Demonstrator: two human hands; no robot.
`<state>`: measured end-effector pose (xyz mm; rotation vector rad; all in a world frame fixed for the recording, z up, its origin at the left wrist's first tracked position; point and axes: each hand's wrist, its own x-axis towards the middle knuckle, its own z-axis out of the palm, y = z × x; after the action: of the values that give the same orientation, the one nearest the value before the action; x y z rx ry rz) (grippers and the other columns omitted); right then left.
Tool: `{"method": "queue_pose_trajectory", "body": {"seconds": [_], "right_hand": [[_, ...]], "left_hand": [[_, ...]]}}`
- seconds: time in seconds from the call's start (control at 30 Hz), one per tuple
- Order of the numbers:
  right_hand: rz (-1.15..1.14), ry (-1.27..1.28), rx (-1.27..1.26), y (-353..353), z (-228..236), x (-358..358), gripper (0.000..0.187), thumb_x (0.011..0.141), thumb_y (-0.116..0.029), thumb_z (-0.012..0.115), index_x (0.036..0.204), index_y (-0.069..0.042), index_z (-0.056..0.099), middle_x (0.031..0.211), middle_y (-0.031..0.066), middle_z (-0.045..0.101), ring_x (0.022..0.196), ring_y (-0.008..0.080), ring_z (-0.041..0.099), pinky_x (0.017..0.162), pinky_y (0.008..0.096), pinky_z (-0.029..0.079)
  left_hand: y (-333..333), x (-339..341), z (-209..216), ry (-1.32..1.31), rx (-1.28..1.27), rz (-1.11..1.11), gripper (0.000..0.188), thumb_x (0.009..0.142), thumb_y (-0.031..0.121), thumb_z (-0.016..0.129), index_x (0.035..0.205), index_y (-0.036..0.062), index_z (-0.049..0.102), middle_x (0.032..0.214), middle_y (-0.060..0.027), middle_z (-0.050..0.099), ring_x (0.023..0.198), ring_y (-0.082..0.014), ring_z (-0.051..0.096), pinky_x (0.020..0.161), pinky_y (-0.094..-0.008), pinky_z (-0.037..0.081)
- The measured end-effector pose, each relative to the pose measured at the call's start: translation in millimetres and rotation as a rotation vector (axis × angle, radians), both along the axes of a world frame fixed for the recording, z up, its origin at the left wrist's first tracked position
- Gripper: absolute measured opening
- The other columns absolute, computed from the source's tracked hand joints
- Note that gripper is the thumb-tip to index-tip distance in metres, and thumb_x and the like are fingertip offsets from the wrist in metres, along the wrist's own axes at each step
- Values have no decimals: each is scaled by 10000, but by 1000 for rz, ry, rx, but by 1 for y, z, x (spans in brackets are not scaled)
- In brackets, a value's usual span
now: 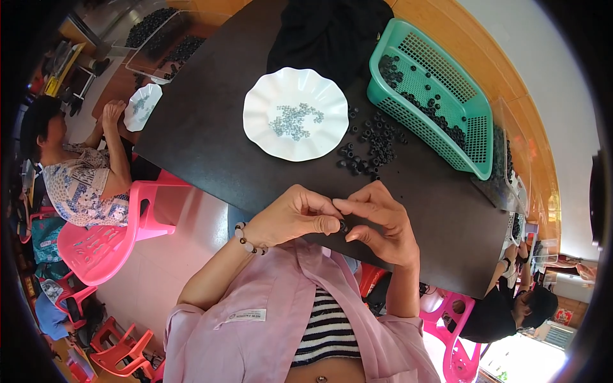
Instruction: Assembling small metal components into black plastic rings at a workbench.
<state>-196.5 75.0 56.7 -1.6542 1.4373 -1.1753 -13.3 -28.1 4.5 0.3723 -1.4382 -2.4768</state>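
Observation:
In front of my chest, over the table's near edge, my left hand pinches a small round black part between thumb and fingers. My right hand is curved close beside it, thumb and forefinger apart around the part; whether a fingertip touches it is hard to make out. Just beyond my hands, a white scalloped plate holds a pile of tiny clear pieces. Right of the plate, many loose black ring-shaped parts lie in a heap on the dark table.
A green perforated basket with more black parts stands at the far right. Black cloth lies behind the plate. At left, another person sits by a pink chair and a second white plate. Someone in black is at right.

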Motion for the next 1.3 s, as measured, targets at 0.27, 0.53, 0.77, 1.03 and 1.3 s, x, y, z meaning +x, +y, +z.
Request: {"method": "queue_pose_trajectory", "body": {"seconds": [0.27,0.53,0.77,1.03,1.3], "right_hand": [[124,-39,-76,2,-16,-3,374,725,-165,771,1090,-102,726,887,22,614,807,183,505,717,301,415],[89,-79,-87,9,-23,0,355,731,1,741,1081,-59,717,893,58,598,758,154,561,632,257,474],[126,-96,-50,16,-22,-2,349,760,84,688,1088,-35,705,944,92,577,733,138,597,624,232,526],[-15,-243,35,21,-21,13,298,757,-34,756,1049,-14,704,889,78,595,755,146,576,636,245,463],[-182,13,-263,20,-24,16,214,678,-29,816,861,-49,708,821,57,627,746,158,574,616,247,441]], "left_hand": [[-3,3,2,-78,11,-67,312,835,283,739,904,-20,722,694,-2,612,649,-65,527,617,-220,443],[10,-1,-4,-83,44,9,300,861,291,721,771,6,704,657,-7,622,609,-43,517,558,-201,407],[17,0,-3,-75,56,1,317,885,297,695,762,5,690,661,-4,622,603,-40,514,551,-199,403],[21,3,-4,-49,-5,46,275,925,245,648,810,-3,683,669,9,611,611,-39,513,563,-204,417],[27,2,-5,-43,117,173,262,927,243,645,883,-11,690,708,-6,608,656,-57,523,619,-209,442]]}}
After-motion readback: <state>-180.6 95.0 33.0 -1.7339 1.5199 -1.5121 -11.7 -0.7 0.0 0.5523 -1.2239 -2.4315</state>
